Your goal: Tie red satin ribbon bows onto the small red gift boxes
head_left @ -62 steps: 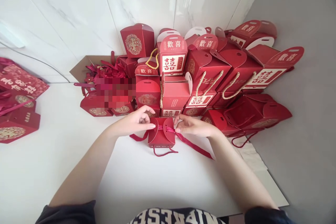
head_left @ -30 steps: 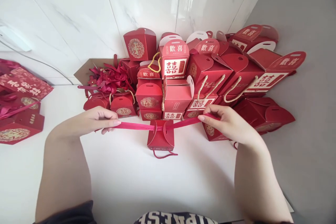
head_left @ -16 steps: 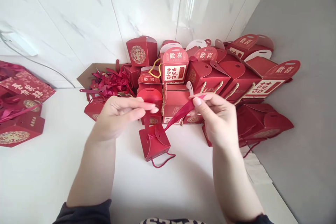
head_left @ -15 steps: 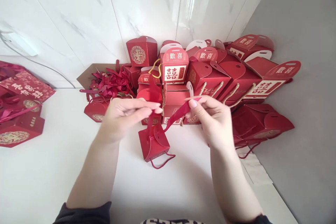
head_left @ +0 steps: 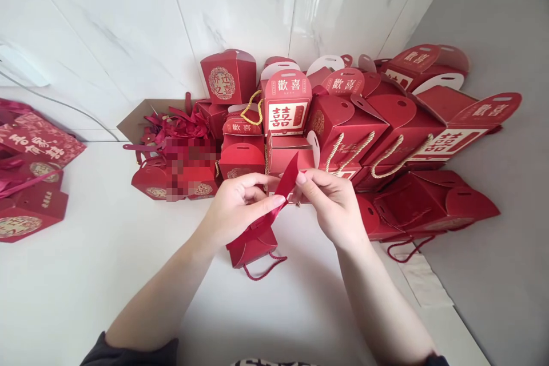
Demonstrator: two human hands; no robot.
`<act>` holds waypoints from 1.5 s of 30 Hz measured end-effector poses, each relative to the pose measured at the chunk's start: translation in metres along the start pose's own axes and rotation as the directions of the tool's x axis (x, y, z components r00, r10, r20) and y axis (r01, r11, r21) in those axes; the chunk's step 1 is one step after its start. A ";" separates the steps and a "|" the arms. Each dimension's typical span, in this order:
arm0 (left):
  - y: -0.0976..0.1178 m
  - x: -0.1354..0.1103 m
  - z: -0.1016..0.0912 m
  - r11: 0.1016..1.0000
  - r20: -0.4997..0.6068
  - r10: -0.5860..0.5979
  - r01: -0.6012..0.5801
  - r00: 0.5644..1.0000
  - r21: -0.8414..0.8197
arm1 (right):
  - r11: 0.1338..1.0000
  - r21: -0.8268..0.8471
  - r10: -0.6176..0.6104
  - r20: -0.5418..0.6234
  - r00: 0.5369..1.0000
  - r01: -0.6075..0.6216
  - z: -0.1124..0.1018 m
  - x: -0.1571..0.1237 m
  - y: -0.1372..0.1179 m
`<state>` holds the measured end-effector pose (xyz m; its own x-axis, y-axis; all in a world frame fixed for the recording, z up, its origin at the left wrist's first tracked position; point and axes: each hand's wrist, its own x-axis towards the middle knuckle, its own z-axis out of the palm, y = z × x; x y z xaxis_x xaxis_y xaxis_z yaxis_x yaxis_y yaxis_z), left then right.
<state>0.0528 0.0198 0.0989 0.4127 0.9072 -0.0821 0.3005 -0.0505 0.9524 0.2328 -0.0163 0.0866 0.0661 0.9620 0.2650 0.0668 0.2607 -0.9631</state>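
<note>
Close together above a small red gift box, both of my hands work on a dark red ribbon. My left hand pinches it between thumb and fingers, just over the box. At its upper end my right hand pinches the ribbon too. The ribbon runs down from my fingers to the top of the box. My left hand and the ribbon hide part of the box's lid. A twisted red cord handle lies on the white table in front of the box.
Several red gift boxes with cord handles are stacked behind, against the tiled wall. An open carton at the left holds a heap of red ribbons. More red boxes stand far left. A grey wall borders the right.
My hands have come together, the left moving right and the right slightly left. The two ribbon ends, held apart before, are now gathered between my fingers. The view has shifted slightly.
</note>
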 end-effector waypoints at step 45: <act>-0.092 0.014 -0.033 0.935 0.440 0.279 -0.346 0.854 0.079 | 0.895 -0.209 -0.423 -0.117 0.898 0.394 0.012 -0.014 -0.052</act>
<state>0.0023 0.0508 0.0194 0.8141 0.5769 0.0662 0.2063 -0.3940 0.8957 0.2163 -0.0421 0.1329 0.1474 0.7445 0.6512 0.2937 0.5957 -0.7476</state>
